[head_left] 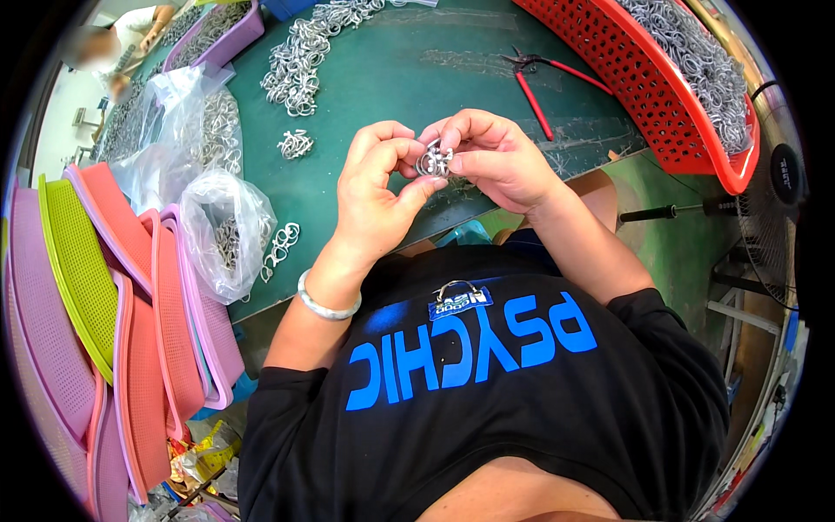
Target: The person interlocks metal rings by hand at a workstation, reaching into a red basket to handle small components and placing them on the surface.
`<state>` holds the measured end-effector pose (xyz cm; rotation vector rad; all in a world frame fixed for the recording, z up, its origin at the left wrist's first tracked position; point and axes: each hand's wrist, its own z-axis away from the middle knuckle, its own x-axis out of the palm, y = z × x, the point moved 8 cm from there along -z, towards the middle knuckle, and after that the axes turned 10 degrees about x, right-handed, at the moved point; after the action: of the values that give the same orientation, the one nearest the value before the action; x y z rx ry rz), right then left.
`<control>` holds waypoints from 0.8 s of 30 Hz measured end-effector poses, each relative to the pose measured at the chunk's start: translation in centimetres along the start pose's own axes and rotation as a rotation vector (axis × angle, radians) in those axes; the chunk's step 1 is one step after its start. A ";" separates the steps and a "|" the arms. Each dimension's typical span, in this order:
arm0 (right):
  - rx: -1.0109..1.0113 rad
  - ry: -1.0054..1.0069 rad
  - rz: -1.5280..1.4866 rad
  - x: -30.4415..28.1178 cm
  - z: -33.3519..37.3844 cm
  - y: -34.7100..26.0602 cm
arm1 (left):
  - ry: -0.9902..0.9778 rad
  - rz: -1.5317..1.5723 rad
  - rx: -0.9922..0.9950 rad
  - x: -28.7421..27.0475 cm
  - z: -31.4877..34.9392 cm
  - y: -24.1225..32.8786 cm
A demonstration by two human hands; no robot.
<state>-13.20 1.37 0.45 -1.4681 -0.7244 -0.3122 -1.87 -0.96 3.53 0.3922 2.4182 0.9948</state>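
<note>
Near the table's front edge, my left hand [381,181] and my right hand [496,158] meet over a small cluster of silver-grey metal rings [434,160]. The fingertips of both hands pinch the cluster from either side. How many rings it has, I cannot tell, since fingers cover part of it. A small heap of metal pieces [296,144] lies left of my hands. Closer to me, a short string of joined rings [280,250] rests beside a clear plastic bag [228,233] with more metal pieces inside.
A long pile of rings [300,65] spreads across the green table [391,91]. Red-handled pliers [535,87] lie at the right, by a red perforated basket [696,130] full of rings. Stacked plastic baskets [78,278] crowd the left. A fan [774,209] stands right; another person [130,43] is far left.
</note>
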 end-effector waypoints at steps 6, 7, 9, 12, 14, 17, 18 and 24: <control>0.006 -0.036 -0.005 0.2 0.0 0.0 | -0.083 -0.049 0.007 0.1 -0.3 0.5; 0.007 -0.037 -0.007 0.2 0.0 0.0 | -0.084 -0.073 0.023 0.1 -0.3 0.6; 0.013 -0.026 0.024 0.2 0.0 0.1 | -0.075 -0.085 0.032 0.1 -0.3 0.7; 0.021 -0.009 0.017 0.2 0.1 0.1 | -0.053 -0.094 0.049 -0.1 -0.2 0.7; 0.018 -0.008 0.027 0.3 0.1 0.0 | -0.039 -0.092 0.054 -0.2 -0.2 0.8; -0.001 -0.017 0.051 0.4 0.3 -0.4 | -0.034 -0.085 0.055 -0.2 -0.4 1.0; -0.017 -0.028 0.066 0.5 0.4 -0.7 | -0.018 -0.067 0.044 -0.3 -0.6 1.1; -0.311 0.230 0.517 -1.0 2.1 -10.2 | 0.041 -0.303 -0.059 -3.7 -0.3 -0.8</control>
<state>-20.66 2.07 7.71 -1.8179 -0.0977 -0.1924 1.00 -3.31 4.34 -0.0177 2.3859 0.9416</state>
